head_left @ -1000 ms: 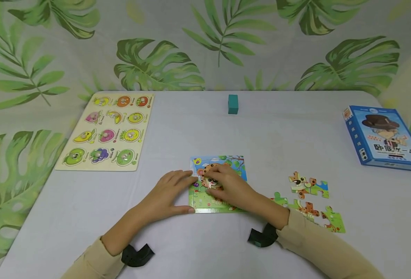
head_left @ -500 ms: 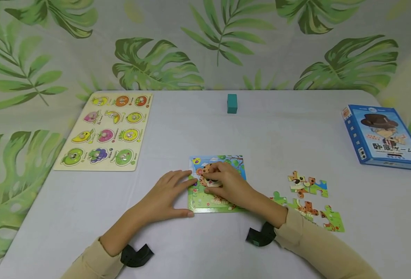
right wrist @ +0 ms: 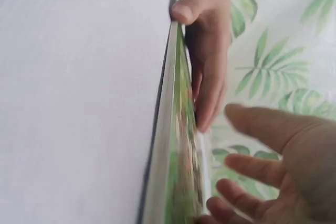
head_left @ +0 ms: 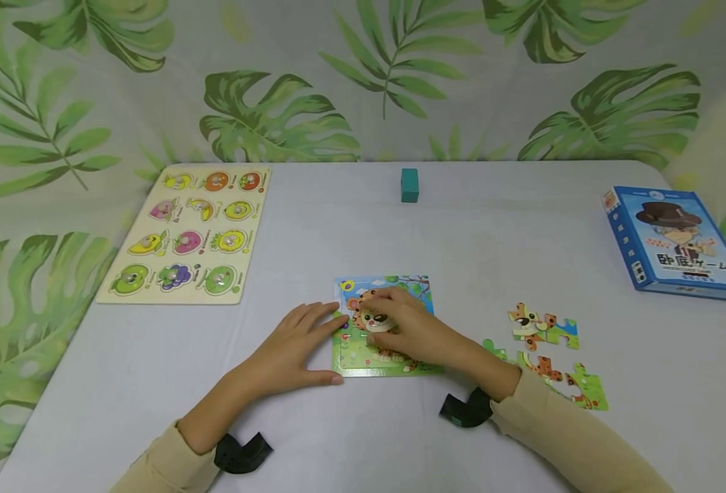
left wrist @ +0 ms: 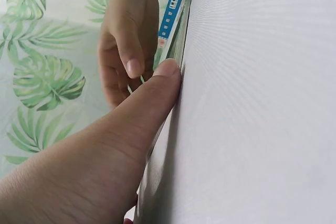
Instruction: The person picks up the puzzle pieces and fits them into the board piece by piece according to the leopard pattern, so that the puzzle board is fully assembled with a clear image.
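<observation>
Leaf-printed cloth [head_left: 393, 140] backs the white bench [head_left: 492, 239], where the puzzle board [head_left: 353, 359] lies near the middle, loose pieces [head_left: 530, 327] to its right. Left hand [head_left: 295, 346], fingers extended, touches the board's left edge; the right hand [head_left: 415, 329], thumb parted from fingers, grips nothing visible — and beside its fingertips more of the cub's face [head_left: 370, 322] shows than half a second ago, suggesting that part is nearly settled.

Blue and green puzzle [head_left: 356, 356], teal block [head_left: 409, 185]
</observation>
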`<move>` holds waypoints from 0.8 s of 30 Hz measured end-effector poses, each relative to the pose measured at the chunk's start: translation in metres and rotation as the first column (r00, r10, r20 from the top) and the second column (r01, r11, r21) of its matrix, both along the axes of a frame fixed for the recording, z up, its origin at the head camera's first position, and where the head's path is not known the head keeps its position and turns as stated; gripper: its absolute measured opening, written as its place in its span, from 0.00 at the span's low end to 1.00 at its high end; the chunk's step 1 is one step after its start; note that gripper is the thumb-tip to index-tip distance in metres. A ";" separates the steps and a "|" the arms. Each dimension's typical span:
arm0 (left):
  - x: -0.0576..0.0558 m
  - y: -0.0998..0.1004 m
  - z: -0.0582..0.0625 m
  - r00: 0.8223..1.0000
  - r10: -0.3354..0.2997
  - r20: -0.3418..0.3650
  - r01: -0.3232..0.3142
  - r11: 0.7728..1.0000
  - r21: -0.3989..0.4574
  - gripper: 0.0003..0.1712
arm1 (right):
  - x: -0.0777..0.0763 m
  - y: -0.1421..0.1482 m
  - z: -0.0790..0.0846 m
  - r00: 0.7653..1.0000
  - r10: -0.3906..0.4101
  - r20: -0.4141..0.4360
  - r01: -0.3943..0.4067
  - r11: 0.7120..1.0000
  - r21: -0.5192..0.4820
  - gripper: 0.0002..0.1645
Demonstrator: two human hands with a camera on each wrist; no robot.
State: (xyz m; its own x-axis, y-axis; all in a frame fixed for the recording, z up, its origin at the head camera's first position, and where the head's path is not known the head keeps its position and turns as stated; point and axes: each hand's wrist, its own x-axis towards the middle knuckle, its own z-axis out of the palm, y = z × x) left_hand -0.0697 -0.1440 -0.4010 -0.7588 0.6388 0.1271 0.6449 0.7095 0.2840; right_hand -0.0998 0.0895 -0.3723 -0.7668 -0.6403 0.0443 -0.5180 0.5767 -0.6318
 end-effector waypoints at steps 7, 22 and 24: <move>0.000 0.001 -0.001 1.000 0.005 0.005 -0.005 1.000 0.005 0.48 | 0.010 0.030 0.027 0.998 -0.054 0.020 0.055 0.997 -0.059 0.36; 0.000 0.001 -0.002 1.000 0.010 0.020 -0.010 1.000 -0.006 0.49 | 0.036 0.144 0.046 0.930 -0.326 -0.169 0.313 0.945 -0.098 0.47; 0.000 0.000 -0.002 1.000 0.009 0.019 -0.009 1.000 -0.004 0.48 | 0.037 0.157 0.039 0.925 -0.349 -0.153 0.339 0.937 -0.089 0.47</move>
State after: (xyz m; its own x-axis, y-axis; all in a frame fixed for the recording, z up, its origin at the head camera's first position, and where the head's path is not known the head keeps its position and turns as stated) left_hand -0.0702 -0.1436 -0.4032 -0.7668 0.6323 0.1102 0.6329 0.7164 0.2936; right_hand -0.0633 0.2470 -0.3336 -0.9183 -0.3307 0.2178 -0.3935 0.7016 -0.5941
